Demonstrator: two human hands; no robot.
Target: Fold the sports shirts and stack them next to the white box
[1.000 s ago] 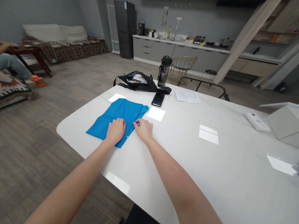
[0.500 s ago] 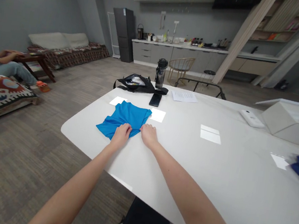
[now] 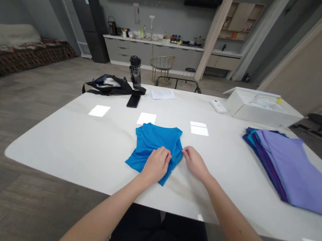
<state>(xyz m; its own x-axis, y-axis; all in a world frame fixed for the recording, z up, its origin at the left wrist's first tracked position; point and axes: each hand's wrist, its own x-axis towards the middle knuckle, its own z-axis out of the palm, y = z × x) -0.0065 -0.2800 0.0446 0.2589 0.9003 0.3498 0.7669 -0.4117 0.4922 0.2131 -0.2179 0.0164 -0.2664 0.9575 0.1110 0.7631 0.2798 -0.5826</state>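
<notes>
A blue piece of cloth (image 3: 159,134), wrinkled and uneven in outline, lies on the white table (image 3: 66,139) in front of me. My left hand (image 3: 157,163) rests over its middle with curled fingers, gathering some fabric; the fingertips are partly hidden. At the cloth's right edge, the thumb and fingers of my right hand (image 3: 194,161) pinch the fabric. To the right is a stack of folded cloths, with a light purple cloth (image 3: 299,170) on top and darker purple and blue layers below it.
Toward the table's back lie an open black bag (image 3: 109,86), a phone (image 3: 134,100) and a paper (image 3: 163,94), with a dark bottle (image 3: 135,71) by the bag. A white device (image 3: 218,106) lies beside a white box (image 3: 260,111) with an open flap.
My view has turned right, bringing the cloth stack and box fully in. Both hands have shifted the blue cloth rightward along the table, still holding it.
</notes>
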